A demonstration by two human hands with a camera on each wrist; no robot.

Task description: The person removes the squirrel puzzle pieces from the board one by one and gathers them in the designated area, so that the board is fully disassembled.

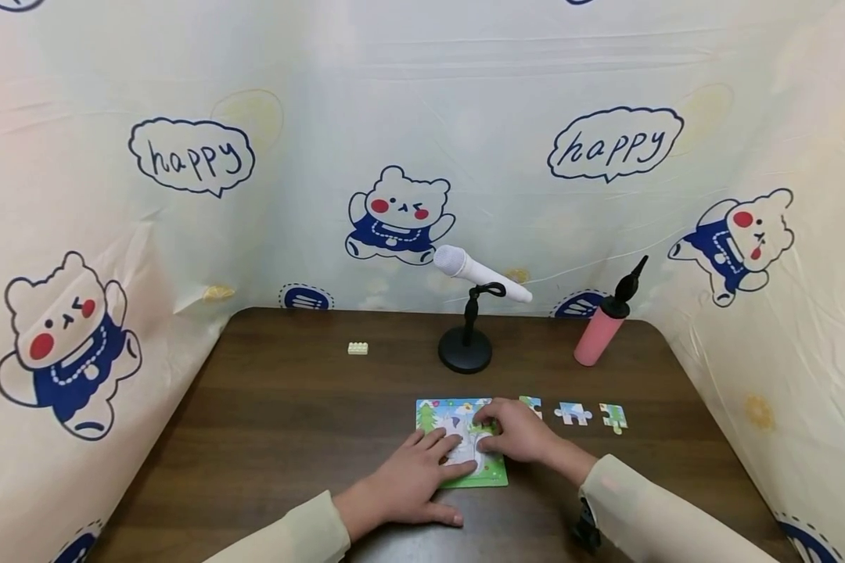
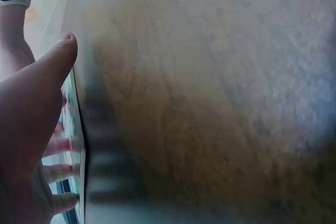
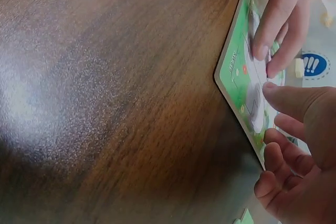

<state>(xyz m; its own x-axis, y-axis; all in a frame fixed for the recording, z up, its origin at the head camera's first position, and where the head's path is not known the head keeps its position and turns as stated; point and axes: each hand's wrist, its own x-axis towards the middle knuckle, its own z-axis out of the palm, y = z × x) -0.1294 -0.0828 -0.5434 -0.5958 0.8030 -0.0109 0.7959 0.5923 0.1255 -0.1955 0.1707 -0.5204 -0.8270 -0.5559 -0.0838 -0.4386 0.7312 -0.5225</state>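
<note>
A jigsaw puzzle board (image 1: 493, 473) with a green border and a pale picture lies flat on the table. My left hand (image 1: 418, 477) rests on its left part with fingers spread and straight, thumb off the near edge. On the right part of the board, my right hand (image 1: 521, 430) touches the picture with bent fingers, thumb and index tips apart. Whether a piece is pinched between them is hidden. The right wrist view shows the right thumb (image 3: 289, 98) on the picture near the left fingers. Right of the board lie loose puzzle pieces, one (image 1: 573, 413) between two others (image 1: 614, 417).
Behind the board, a white microphone (image 1: 482, 274) sits on a black stand (image 1: 465, 349). A pink hand pump (image 1: 598, 336) with a black nozzle stands at back right. A small cream toy brick (image 1: 357, 349) lies at back left. Printed cloth surrounds the brown table (image 1: 275, 407).
</note>
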